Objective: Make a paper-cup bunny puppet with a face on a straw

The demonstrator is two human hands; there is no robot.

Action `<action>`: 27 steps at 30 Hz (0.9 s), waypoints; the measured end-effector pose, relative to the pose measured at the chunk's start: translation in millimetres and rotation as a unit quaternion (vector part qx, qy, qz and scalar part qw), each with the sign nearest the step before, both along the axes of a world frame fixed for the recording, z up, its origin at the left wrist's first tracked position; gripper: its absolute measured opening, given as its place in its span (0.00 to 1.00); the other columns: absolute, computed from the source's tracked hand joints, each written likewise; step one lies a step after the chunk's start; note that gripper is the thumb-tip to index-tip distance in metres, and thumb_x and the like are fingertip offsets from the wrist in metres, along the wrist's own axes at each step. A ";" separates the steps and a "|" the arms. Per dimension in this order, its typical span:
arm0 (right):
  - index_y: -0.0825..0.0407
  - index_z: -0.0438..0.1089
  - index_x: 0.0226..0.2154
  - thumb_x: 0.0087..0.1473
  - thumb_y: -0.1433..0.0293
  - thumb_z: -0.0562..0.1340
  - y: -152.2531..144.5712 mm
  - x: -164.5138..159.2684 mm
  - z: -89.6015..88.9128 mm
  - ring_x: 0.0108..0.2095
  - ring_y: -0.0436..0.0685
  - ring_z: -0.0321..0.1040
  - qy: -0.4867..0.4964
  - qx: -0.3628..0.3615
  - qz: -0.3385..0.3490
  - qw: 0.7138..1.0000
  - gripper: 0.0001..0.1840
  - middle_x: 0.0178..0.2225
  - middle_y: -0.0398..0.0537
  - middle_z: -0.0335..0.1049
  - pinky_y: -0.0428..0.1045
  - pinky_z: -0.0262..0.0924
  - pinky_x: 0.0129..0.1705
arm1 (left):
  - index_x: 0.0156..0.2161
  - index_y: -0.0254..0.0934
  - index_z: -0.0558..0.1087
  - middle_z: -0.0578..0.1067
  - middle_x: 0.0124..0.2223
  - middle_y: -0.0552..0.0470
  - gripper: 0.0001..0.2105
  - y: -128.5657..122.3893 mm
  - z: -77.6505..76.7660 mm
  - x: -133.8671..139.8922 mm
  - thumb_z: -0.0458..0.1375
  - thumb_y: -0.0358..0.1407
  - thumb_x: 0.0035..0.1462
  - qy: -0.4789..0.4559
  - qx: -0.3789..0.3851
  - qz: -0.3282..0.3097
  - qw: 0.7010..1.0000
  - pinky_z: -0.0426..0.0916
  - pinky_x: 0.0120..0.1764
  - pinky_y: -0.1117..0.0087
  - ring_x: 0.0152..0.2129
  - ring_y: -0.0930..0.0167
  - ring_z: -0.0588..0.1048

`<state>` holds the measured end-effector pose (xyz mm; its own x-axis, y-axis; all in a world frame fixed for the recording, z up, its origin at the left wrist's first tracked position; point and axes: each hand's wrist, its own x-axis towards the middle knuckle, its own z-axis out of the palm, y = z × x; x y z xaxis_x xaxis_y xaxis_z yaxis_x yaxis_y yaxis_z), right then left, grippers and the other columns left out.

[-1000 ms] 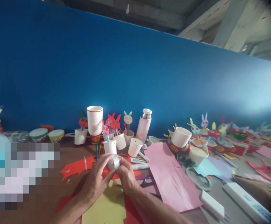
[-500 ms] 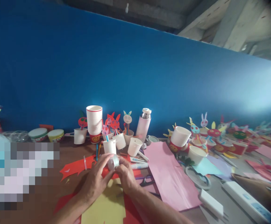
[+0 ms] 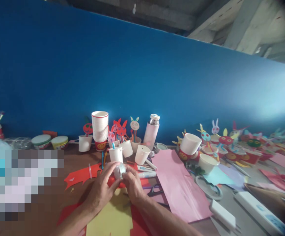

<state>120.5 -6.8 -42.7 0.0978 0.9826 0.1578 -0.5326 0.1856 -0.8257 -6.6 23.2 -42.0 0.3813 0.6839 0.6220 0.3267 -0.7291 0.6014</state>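
- One L hand (image 3: 102,186): fingers wrapped on roll's L side, gripping; hold steady, don't squash.
- Whitish roll (image 3: 119,170), prob. tape: up btwn both hands, above yellow paper (image 3: 109,216), nearest white cup (image 3: 116,154) just behind; mind elbow room so cup's not knocked.
- R hand (image 3: 132,186): fingers pinching roll's R edge, exact contact hard to see; best small, slow moves.
- Scissors (image 3: 155,190): beside R hand; steer clear.

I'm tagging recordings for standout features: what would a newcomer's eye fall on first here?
Probably the broad blue wall behind the table, then the tall stack of paper cups left of centre. In front, the left hand and right hand hold a small pale round object between them, while a pink sheet lies to their right.
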 end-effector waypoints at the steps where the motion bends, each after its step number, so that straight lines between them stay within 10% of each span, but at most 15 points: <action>1: 0.54 0.70 0.29 0.39 0.74 0.55 -0.3 0.1 0.8 0.24 0.50 0.59 -0.006 -0.001 -0.001 1.000 0.11 0.24 0.42 0.65 0.45 0.55 0.30 | 0.53 0.43 0.61 0.68 0.53 0.44 0.18 0.2 -0.3 0.2 0.54 0.35 0.56 0.001 0.001 0.000 1.000 0.68 0.48 0.62 0.49 0.63 0.70; 27: 0.55 0.71 0.30 0.41 0.73 0.56 1.0 -0.4 -2.0 0.24 0.50 0.62 0.015 -0.012 0.001 1.000 0.12 0.24 0.43 0.67 0.45 0.58 0.30 | 0.53 0.43 0.62 0.67 0.54 0.44 0.19 3.0 -5.9 -0.4 0.54 0.37 0.56 -0.014 -0.033 -0.009 0.999 0.69 0.48 0.63 0.49 0.63 0.70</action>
